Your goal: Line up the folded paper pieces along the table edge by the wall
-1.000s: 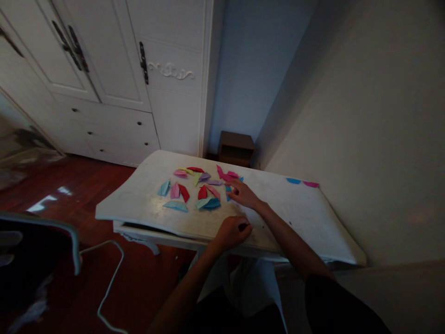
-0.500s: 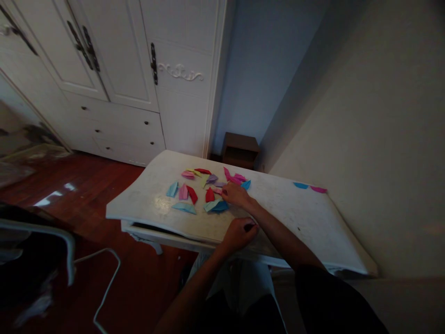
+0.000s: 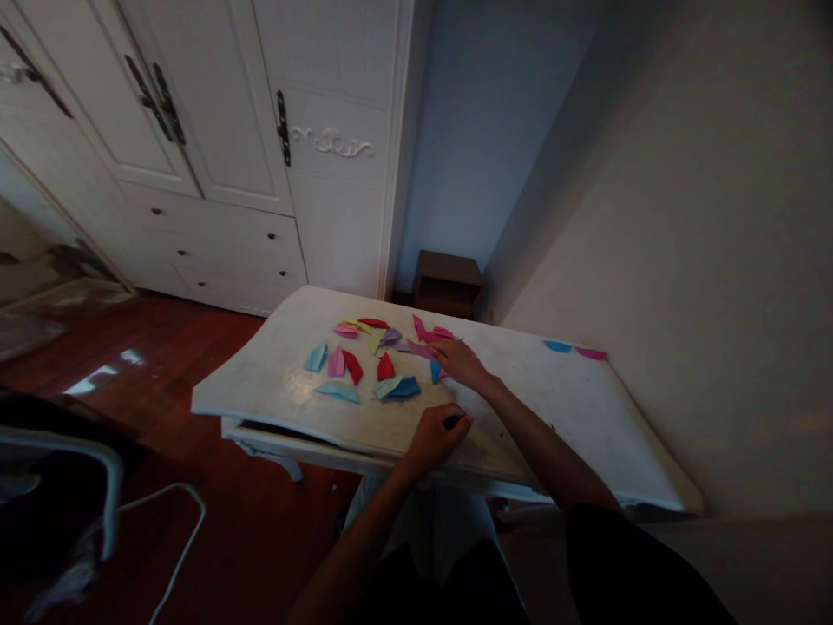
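My right hand reaches over the table with its fingers pinched at the end of a pinkish-purple folded paper piece. Just beyond lie magenta folded papers, and a blue folded paper shows below the fingers. My left hand is closed near the table's front edge, thumb and fingertips together; whether anything is between them is too dark to make out. To the left are a red folded paper, a blue one and a pale blue one.
Several more folded papers are spread over the left half of the white table. A blue and a magenta paper lie along the wall edge. Behind stand a small brown cabinet and a white wardrobe.
My right hand has shifted slightly right, off the area by the red paper, and is now at the pinkish-purple piece. The left hand stays closed near the front edge. The view has moved slightly.
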`<state>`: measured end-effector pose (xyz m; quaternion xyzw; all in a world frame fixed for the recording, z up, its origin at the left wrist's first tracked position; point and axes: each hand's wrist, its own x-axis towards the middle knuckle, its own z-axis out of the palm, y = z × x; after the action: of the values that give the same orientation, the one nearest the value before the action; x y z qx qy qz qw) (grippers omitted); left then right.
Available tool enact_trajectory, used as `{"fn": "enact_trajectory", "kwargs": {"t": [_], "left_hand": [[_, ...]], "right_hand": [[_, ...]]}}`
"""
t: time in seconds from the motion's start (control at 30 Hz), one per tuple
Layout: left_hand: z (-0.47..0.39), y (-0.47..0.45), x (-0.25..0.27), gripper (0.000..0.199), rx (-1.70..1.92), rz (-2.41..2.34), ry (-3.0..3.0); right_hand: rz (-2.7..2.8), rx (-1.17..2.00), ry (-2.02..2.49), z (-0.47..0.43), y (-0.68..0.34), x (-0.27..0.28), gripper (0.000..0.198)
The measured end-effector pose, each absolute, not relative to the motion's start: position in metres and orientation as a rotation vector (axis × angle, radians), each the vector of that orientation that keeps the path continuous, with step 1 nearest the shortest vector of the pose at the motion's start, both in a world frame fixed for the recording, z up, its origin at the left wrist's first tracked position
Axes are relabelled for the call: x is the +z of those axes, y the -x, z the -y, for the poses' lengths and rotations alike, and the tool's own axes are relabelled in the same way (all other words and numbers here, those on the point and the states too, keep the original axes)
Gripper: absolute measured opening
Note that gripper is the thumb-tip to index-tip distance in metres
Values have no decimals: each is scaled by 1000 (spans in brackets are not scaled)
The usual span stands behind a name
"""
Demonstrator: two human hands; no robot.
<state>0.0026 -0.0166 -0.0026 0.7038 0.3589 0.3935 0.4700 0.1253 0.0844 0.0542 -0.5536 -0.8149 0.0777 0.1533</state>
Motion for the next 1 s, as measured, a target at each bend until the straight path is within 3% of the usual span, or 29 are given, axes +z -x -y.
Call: {"fn": "enact_trajectory", "kwargs": {"t": [0.27,0.63,1.0], "left_hand": [[17,-4,2,26,779,-889,-2046],[15,-6,10,32,765,-995,-1977],[17,-13,-6,23,749,-970,-2333]], "right_hand": [[1955,456,1513,-66,-218,65,26],[1537,108,2128,-5,-423,48,41],[1282,-58,2634,-3,-504,22,27]]}}
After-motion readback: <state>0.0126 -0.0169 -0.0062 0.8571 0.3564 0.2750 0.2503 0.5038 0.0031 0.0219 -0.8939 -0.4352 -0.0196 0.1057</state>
